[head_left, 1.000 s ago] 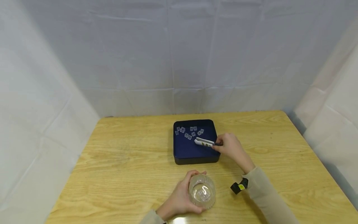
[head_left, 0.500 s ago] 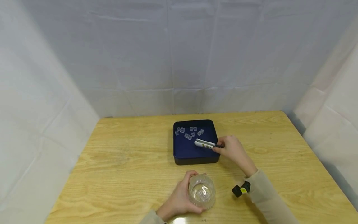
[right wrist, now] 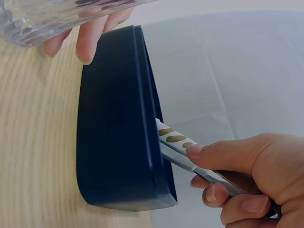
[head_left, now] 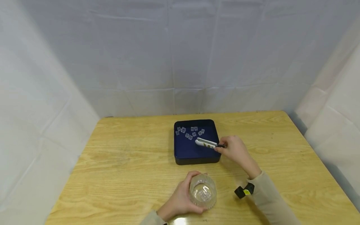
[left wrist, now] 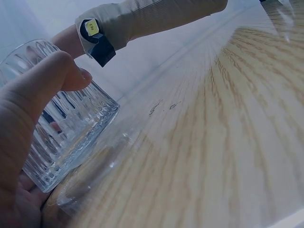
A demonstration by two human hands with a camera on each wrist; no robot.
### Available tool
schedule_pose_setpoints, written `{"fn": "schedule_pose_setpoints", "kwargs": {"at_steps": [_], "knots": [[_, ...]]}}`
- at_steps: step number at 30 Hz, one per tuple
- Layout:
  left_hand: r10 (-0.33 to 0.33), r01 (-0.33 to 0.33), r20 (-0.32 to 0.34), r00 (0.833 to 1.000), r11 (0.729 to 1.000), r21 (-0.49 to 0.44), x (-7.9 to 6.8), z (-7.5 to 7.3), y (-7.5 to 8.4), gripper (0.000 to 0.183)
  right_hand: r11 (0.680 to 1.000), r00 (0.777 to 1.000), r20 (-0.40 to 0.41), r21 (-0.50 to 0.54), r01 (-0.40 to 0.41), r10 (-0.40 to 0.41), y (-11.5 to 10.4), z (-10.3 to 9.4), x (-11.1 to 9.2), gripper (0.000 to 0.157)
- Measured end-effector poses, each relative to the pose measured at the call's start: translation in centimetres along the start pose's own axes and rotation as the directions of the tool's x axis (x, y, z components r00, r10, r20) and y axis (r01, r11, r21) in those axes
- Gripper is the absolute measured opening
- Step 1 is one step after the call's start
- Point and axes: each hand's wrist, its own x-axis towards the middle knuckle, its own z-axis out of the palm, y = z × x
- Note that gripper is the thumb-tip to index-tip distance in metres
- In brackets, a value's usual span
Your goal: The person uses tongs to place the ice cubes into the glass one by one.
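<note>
My left hand point(head_left: 181, 197) grips a clear ribbed glass point(head_left: 203, 204) near the front of the table, fingers and thumb around its side. A few clear cubes point(head_left: 204, 196) lie in the bottom of the glass. My right hand point(head_left: 233, 148) pinches the dark end of a pair of small tongs point(head_left: 206, 143), white with gold spots and a metal arm. Their tips reach over the rim into a dark blue square box point(head_left: 197, 161). Several clear cubes point(head_left: 190, 137) lie scattered in the back half of the box, beyond the tips; none shows between the tips.
A wooden table point(head_left: 126, 165) carries everything. White sheeting point(head_left: 168, 62) hangs behind the table and along both sides. A black wrist device point(head_left: 244, 190) with a yellow label sticks out from the right sleeve, above the table right of the glass.
My right hand and forearm have shifted slightly to the right, with the tongs still held over the box. My left hand and the glass have stayed in place.
</note>
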Motion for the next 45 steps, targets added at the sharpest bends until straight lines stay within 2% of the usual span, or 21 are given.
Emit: {"fn": "schedule_pose_setpoints", "kwargs": {"at_steps": [5,8,10,17,23,27,36,45], "knots": [[0.033,-0.033,-0.009,0.999,0.999,0.009,0.1,-0.4,2.1,0.097,1.0,1.0,-0.02,0.028,0.003,-0.002,-0.3,-0.7,-0.3,0.032],[0.028,-0.028,-0.002,1.0,1.0,0.005,0.1,-0.7,3.3,0.093,0.999,0.999,-0.032,0.044,0.013,-0.012,-0.4,-1.3,-0.6,0.028],[0.013,-0.013,0.003,1.0,1.0,-0.009,0.1,-0.7,3.5,0.093,0.998,0.999,-0.036,0.055,0.015,-0.013,-0.6,-1.7,-0.8,0.026],[0.02,-0.02,0.022,1.0,1.0,0.012,0.2,-0.1,-0.4,0.099,0.995,0.999,-0.049,0.099,0.019,-0.014,-1.8,-3.4,-1.8,0.013],[0.032,-0.032,0.016,0.999,0.999,0.018,0.2,-0.1,-0.4,0.097,0.987,0.996,-0.054,0.143,0.074,-0.067,-2.6,-4.9,-2.7,0.015],[0.011,-0.011,0.017,1.0,1.0,0.01,0.2,0.0,-0.3,0.095,0.979,0.994,-0.051,0.172,0.105,-0.098,-3.2,-5.6,-3.6,0.015],[0.022,-0.021,0.02,1.0,1.0,-0.015,0.1,0.1,-0.4,0.093,0.962,0.982,-0.079,0.2,0.186,-0.174,-4.2,-6.3,-5.9,0.014],[0.0,0.001,0.016,1.0,0.999,-0.034,0.2,0.1,-0.1,0.094,0.958,0.98,-0.052,0.208,0.199,-0.192,-5.1,-7.1,-8.0,0.018]]}}
